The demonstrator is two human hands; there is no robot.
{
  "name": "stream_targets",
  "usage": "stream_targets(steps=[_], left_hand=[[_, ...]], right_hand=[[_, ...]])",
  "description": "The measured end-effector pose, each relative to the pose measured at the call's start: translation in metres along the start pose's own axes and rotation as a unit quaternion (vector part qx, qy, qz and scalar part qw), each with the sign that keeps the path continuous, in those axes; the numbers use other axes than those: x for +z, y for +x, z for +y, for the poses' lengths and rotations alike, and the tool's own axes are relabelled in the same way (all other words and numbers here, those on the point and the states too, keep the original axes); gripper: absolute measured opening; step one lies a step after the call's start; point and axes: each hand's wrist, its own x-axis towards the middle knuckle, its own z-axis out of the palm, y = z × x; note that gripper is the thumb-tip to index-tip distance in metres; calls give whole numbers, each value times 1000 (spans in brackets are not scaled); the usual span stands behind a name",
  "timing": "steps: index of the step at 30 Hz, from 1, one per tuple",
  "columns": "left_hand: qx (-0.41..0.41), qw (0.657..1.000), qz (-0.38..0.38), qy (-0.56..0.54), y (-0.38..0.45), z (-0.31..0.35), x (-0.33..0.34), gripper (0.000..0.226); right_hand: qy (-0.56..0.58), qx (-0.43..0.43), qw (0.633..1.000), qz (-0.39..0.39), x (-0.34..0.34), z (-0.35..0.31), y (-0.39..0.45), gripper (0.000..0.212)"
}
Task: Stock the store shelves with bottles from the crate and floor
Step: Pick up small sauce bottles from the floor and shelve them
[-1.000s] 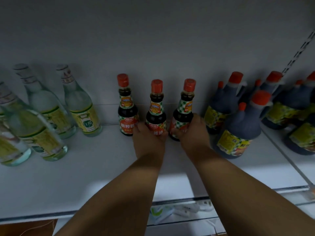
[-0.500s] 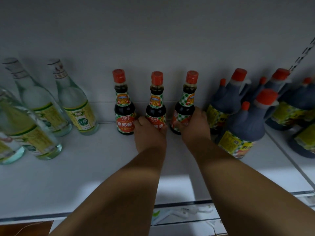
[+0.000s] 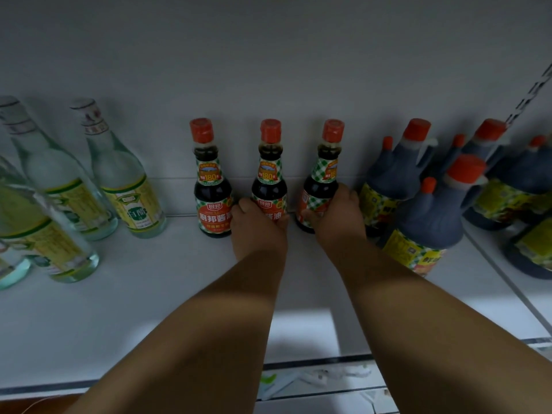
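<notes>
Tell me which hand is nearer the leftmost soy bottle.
Left. The left hand grips the middle bottle beside the leftmost soy bottle; the right hand holds the third bottle, farther off.

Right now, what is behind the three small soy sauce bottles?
Only the white back panel shows behind the soy sauce bottles. Both hands, left hand and right hand, cover the lower fronts of two.

Three bottles (image 3: 270, 174) between bottle groups
</notes>
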Motion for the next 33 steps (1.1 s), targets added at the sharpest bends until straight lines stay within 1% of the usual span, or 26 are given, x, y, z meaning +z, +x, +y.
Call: stream_targets(steps=[8, 11, 13, 15, 18, 20, 22, 23, 25, 28, 30, 33], left_hand=[[-8, 1000, 4, 0, 0, 1, 2, 76], [3, 1000, -4, -1, -1, 0, 1, 77], [4, 1000, -7, -4, -3, -1, -1, 77], [3, 1000, 3, -3, -14, -2, -7, 74], [33, 999, 18, 14, -41, 2, -23, 60], [40, 999, -7, 20, -60, 3, -37, 59], [38, 998, -33, 27, -81, 2, -51, 60], [48, 998, -33, 27, -94, 1, -60, 59], [63, 997, -7, 33, -121, 0, -78, 52], [30, 996, 27, 80, -166, -1, -108, 42], [16, 994, 36, 99, -198, -4, -123, 43], [8, 993, 47, 110, -240, -10, -146, 44]], right_hand=[[-18, 36, 999, -26, 0, -7, 5, 74], [-6, 68, 997, -37, 0, -10, -1, 98], [-26, 76, 996, -44, -1, -10, -9, 105], [-35, 73, 996, -31, -5, -8, -23, 101], [-48, 55, 997, -28, -22, -9, -49, 91], [-63, 47, 996, -46, -37, -14, -66, 81], [-69, 38, 995, -67, -50, -21, -81, 78], [-71, 23, 995, -73, -57, -23, -89, 78], [-76, -30, 994, -73, -68, -26, -106, 77], [-70, -103, 987, -100, -81, -29, -139, 65], [-52, -125, 984, -118, -87, -26, -162, 57], [-44, -151, 979, -133, -97, -21, -195, 59]])
